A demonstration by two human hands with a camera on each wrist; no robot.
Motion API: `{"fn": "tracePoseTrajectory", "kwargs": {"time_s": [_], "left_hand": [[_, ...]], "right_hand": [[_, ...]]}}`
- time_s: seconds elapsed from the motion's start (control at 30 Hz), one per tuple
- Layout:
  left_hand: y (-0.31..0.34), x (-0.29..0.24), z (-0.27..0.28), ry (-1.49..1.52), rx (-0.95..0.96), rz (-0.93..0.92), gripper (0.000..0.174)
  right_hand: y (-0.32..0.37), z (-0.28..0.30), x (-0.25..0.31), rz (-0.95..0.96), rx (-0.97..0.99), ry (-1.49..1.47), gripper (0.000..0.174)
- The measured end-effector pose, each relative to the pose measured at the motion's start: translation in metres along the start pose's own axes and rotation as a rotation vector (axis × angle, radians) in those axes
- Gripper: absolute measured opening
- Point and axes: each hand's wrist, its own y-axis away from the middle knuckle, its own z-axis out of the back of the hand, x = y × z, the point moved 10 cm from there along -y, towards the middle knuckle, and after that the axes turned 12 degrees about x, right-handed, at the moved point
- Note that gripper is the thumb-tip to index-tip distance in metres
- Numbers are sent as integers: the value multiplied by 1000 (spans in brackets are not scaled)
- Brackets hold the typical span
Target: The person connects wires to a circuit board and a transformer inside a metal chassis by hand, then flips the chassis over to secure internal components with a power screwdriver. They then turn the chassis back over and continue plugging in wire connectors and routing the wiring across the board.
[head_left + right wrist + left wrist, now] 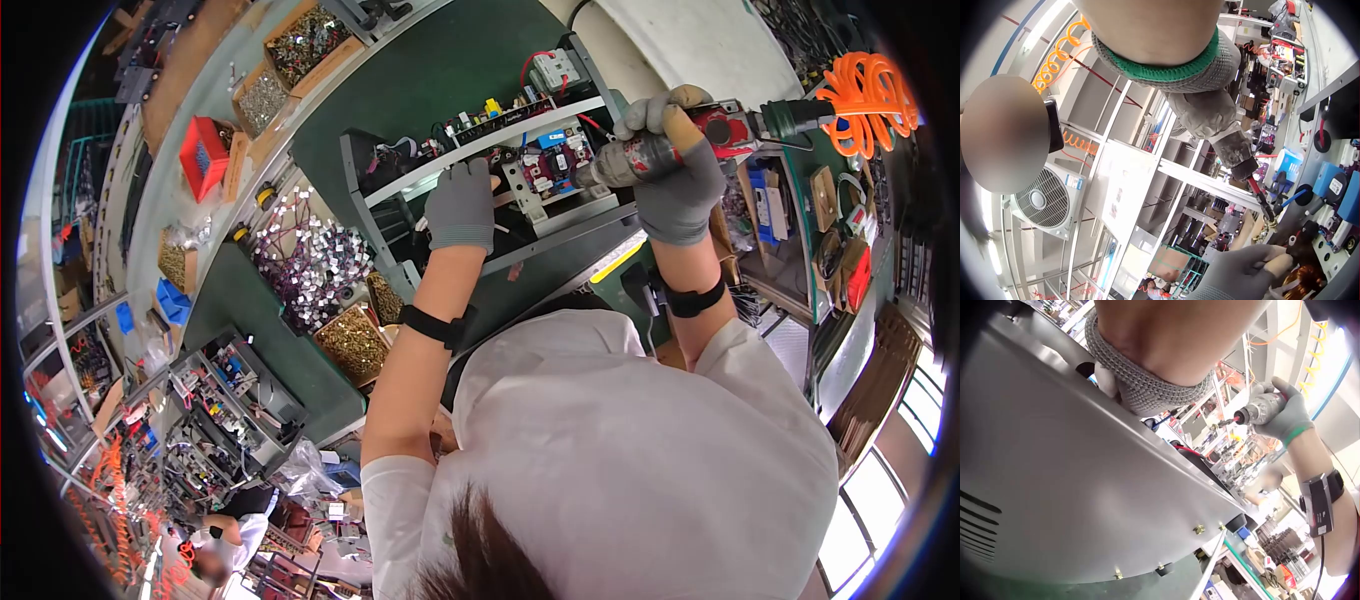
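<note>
My right hand (685, 190), in a grey glove, grips a red and grey air screwdriver (640, 160) whose nose points left over an open metal chassis (540, 246). In the right wrist view a red-collared bit (1257, 191) runs down from its nose, with a brass-coloured bolt (1270, 222) at the tip. Gloved too, my left hand (462, 210) reaches over the front rail into the chassis, its fingers mostly hidden from above. The right wrist view shows its bare fingertip beside a copper coil (1302, 282), below the bit; I cannot tell whether it pinches anything.
Left of the chassis lie a heap of white connectors with wires (315, 250) and a box of brass fasteners (352, 345). An orange coiled hose (868, 105) hangs at the right. More fastener boxes (305, 45) and a red bin (204, 158) stand at the back left.
</note>
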Motion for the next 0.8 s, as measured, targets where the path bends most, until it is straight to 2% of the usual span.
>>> {"fn": "tracePoseTrajectory", "kwargs": {"time_s": [0.07, 0.13, 0.23, 0.33, 0.47, 0.53, 0.73, 0.8], "left_hand": [[0, -4, -3, -32, -10, 2, 11], [1, -12, -3, -218, -41, -9, 11], [4, -15, 4, -176, -140, -56, 11], [1, -17, 3, -32, -108, -99, 18], [-8, -14, 0, 39, -159, -91, 17], [-8, -12, -2, 63, -168, -88, 17], [-7, -11, 4, 85, -202, -92, 13], [-6, -10, 5, 95, -232, -89, 12]], "right_hand": [[-4, 0, -3, 19, -2, 10, 17], [-7, -3, -6, 33, 20, -14, 18], [-10, -10, -11, 16, 28, -1, 19], [-15, -14, -14, 54, 82, 46, 18], [-16, -14, -35, -13, 76, -7, 17], [-18, -20, -33, 82, 116, 55, 18], [-16, -24, -45, 108, 117, 312, 18], [-16, -23, -50, 128, 143, 274, 18]]}}
